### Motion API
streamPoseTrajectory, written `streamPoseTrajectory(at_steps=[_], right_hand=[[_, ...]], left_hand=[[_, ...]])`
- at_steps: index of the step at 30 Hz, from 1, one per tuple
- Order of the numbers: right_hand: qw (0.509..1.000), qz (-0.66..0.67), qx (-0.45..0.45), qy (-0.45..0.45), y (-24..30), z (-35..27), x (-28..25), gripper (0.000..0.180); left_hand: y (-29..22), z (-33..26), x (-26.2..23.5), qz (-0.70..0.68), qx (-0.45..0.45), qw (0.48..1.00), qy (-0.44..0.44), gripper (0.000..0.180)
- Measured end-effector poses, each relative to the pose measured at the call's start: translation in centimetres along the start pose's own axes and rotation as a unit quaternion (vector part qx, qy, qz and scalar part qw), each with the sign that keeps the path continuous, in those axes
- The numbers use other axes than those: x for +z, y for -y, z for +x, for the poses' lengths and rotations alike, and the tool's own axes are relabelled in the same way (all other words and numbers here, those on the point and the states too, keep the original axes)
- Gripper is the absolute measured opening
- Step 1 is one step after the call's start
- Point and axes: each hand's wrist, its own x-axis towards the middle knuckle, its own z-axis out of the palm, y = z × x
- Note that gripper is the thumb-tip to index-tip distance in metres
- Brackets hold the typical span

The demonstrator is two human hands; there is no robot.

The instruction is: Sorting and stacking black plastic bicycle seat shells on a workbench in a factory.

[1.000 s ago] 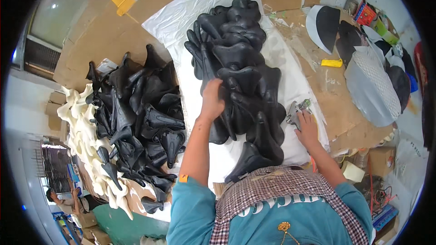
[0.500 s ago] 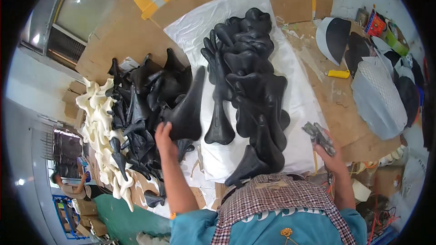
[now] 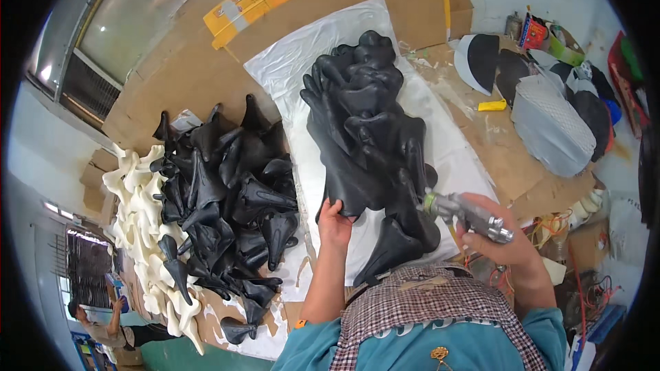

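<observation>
My left hand [image 3: 335, 225] grips the near end of a smooth black saddle-shaped piece [image 3: 342, 175], with the thumb and fingers at its edge. That piece lies along the left side of a row of overlapping black pieces [image 3: 377, 96] on a white sheet [image 3: 275, 55]. In my right hand [image 3: 500, 233] is a silver metal spray gun [image 3: 474, 216] with a greenish front end. Its tip points left, close to the near black pieces. The nearest black piece [image 3: 392, 251] lies against my checked apron.
At left lies a heap of black pieces [image 3: 213, 199], bordered by cream-white pieces [image 3: 137, 199]. A yellow-handled tool [image 3: 491, 106], a grey quilted bag [image 3: 553, 127] and dark rounded pieces [image 3: 512, 75] sit at right. Cables [image 3: 550, 230] hang near my right arm. Another person [image 3: 106, 323] is far left.
My left hand has carried the black piece from the heap rightward onto the row. My right hand has brought the spray gun left, toward the row. The view has shifted slightly.
</observation>
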Motion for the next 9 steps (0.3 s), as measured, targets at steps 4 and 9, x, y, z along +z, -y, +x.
streamPoseTrajectory(at_steps=[4, 9], right_hand=[[0.997, 0.048, -0.002, -0.066, 0.7, 0.2, 2.2, 0.054], [0.985, -0.163, 0.046, 0.034, -2.3, -2.2, 1.8, 0.062]], left_hand=[[0.3, 0.0, -2.3, 0.006, -0.007, 1.000, 0.022, 0.033], [-0.8, 0.8, -5.3, -0.005, -0.018, 0.999, 0.034, 0.036]])
